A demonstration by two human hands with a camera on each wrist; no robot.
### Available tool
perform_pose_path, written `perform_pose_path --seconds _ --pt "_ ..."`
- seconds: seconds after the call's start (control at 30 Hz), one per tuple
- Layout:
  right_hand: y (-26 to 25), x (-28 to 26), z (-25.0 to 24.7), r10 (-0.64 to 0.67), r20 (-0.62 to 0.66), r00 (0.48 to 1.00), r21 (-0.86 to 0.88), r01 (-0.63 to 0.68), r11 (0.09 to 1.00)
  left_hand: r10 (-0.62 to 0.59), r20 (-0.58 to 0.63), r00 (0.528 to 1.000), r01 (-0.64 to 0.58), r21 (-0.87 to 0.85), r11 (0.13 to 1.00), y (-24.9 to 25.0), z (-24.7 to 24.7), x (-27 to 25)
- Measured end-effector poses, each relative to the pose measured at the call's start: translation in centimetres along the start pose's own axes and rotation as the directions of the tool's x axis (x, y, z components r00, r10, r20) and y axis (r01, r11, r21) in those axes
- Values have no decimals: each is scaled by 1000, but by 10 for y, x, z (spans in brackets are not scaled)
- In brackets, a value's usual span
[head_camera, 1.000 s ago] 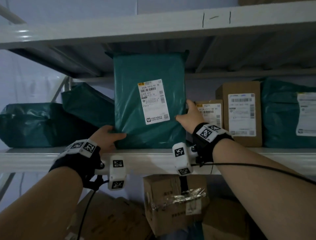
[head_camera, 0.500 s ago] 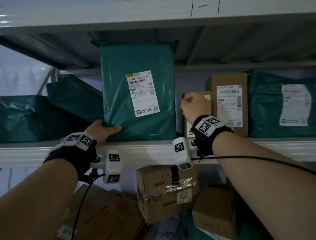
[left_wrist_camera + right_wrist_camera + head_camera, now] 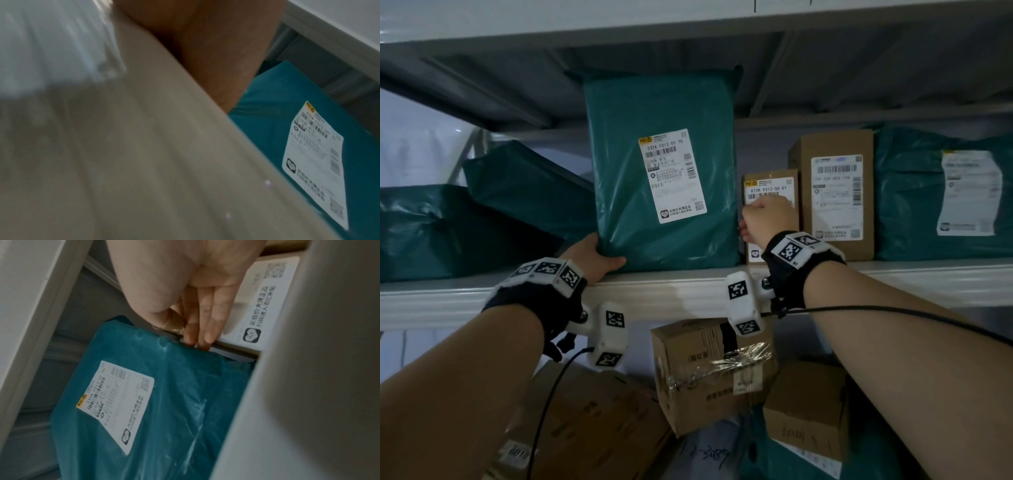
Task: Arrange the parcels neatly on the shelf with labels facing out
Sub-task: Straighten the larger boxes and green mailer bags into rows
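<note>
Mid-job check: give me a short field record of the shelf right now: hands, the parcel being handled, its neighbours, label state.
left hand: grips lower left corner of the upright green parcel
right hand: fingers reach into the gap between green parcel and small brown box
green parcel label: facing out
tall brown box: upright, label out
leaning green bag: tilted, no label visible
</note>
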State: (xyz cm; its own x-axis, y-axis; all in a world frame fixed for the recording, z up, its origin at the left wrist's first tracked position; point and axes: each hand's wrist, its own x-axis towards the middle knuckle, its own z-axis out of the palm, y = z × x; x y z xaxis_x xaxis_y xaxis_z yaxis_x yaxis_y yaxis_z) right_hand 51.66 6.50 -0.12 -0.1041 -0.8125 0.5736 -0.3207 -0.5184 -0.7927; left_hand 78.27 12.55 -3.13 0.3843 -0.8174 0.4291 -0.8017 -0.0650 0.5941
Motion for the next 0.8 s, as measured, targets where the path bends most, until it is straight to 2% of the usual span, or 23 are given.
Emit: perform_pose_path --seconds 0.13,0.33,0.47,0.67,0.73,0.8 --pt "-2 -3 -4 2 -22 1000 6 -2 1000 23 31 999 -24 45 999 -1 1 3" --pt "-6 -9 -3 -15 9 1000 -6 15 1000 61 16 998 -62 74 995 -4 4 5" --pt "-8 -8 0 -24 12 1000 -30 25 999 80 61 995 -87 108 990 -4 1 4" --pt "-15 -13 3 -17 10 1000 44 16 999 92 64 994 -100 136 986 -3 1 -2" --pt "-17 -16 4 -13 44 999 85 9 996 96 40 995 -101 146 984 0 1 -5" --pt "-20 -20 7 9 116 993 155 -27 988 41 -1 999 -40 171 984 3 2 -9"
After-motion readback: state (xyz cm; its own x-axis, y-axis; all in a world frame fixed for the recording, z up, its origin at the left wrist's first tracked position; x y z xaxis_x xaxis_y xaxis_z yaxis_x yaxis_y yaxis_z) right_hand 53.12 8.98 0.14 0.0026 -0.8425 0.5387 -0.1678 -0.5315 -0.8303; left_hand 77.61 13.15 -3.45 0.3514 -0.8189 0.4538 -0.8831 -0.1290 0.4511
